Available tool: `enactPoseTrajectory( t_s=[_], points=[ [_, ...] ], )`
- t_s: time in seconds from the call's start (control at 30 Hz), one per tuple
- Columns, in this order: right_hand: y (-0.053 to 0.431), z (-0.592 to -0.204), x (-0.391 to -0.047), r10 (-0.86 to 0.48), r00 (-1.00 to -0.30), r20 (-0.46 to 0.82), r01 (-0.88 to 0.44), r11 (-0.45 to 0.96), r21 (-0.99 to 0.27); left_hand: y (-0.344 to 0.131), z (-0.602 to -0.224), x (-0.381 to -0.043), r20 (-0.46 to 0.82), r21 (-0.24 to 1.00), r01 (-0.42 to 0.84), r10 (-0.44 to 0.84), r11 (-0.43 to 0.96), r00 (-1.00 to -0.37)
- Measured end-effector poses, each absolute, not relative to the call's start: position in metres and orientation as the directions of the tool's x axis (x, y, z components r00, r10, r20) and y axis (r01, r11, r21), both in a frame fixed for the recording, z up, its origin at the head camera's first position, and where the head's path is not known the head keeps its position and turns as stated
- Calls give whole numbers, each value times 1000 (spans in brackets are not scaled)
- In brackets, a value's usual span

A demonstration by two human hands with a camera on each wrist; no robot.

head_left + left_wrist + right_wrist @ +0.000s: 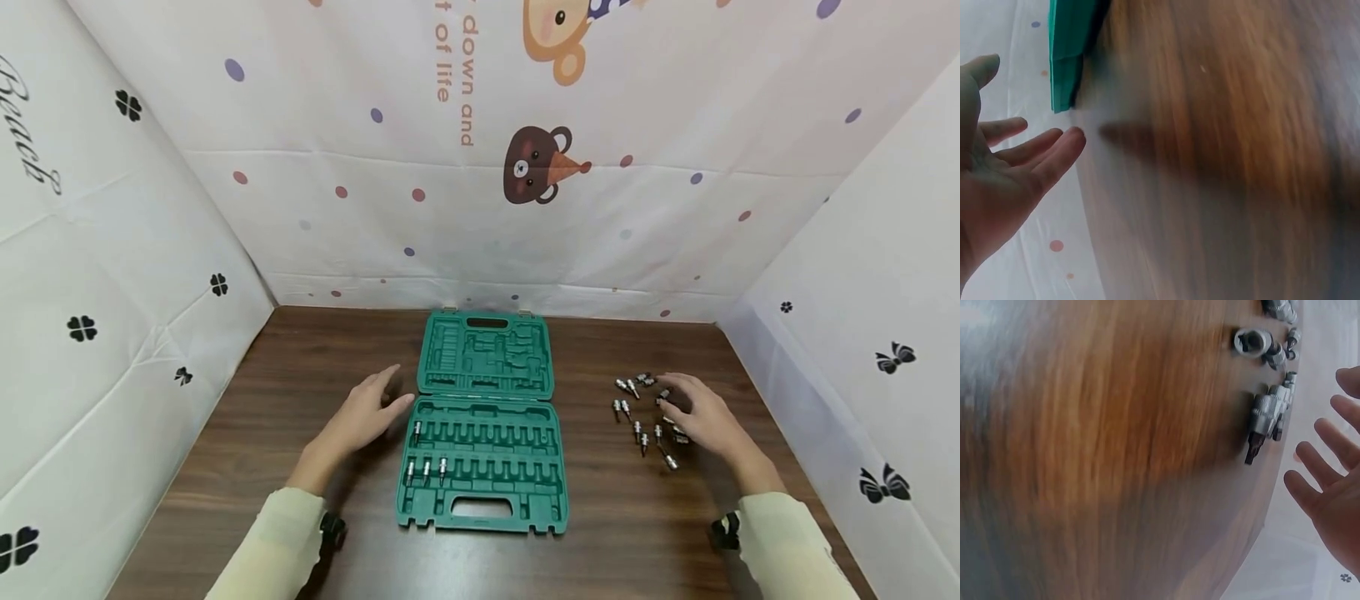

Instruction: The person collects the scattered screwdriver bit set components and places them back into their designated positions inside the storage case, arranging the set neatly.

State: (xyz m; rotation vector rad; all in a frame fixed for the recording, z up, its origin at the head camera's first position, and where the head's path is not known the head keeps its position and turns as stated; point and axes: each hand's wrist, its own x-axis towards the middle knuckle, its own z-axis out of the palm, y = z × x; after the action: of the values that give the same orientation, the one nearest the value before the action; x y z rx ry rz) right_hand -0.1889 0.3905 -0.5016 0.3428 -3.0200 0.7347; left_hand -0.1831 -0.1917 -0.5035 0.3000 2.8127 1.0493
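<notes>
My left hand (367,414) is held beside the left edge of a green plastic tool case (480,500), holding nothing, its fingers loosely extended. The case lies unfolded on the table; several bit sockets (427,471) stand at the left of its lower half, three in the bottom row and one in the row above. Over on the right, my right hand (701,417) hovers at a scattered group of loose bit sockets (637,429), partly hiding some. In the right wrist view its fingers (1316,465) are spread and grip nothing, with metal bit sockets (1263,415) on the table close by.
The dark wooden table (600,525) meets a printed cloth backdrop (450,225) at its back and on both sides. The case's upper half (486,385), with moulded recesses, lies flat toward the back. A dark wrist strap (332,530) shows at the left sleeve.
</notes>
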Motion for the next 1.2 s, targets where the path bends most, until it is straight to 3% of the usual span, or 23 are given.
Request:
enactPoseTrajectory(
  t_s=[0.57, 1.0, 1.2],
  points=[
    [409, -502, -180, -137, -990, 33, -135, 846, -515, -178, -509, -185, -226, 890, -143, 146, 433, -963],
    [415, -507, -160, -138, -990, -8, -112, 839, -532, -173, -514, -185, -263, 914, -192, 161, 358, -951],
    [409, -504, -152, -181, -983, -31, -144, 867, -477, -172, -514, -186, -262, 912, -189, 163, 363, -951]
  ],
)
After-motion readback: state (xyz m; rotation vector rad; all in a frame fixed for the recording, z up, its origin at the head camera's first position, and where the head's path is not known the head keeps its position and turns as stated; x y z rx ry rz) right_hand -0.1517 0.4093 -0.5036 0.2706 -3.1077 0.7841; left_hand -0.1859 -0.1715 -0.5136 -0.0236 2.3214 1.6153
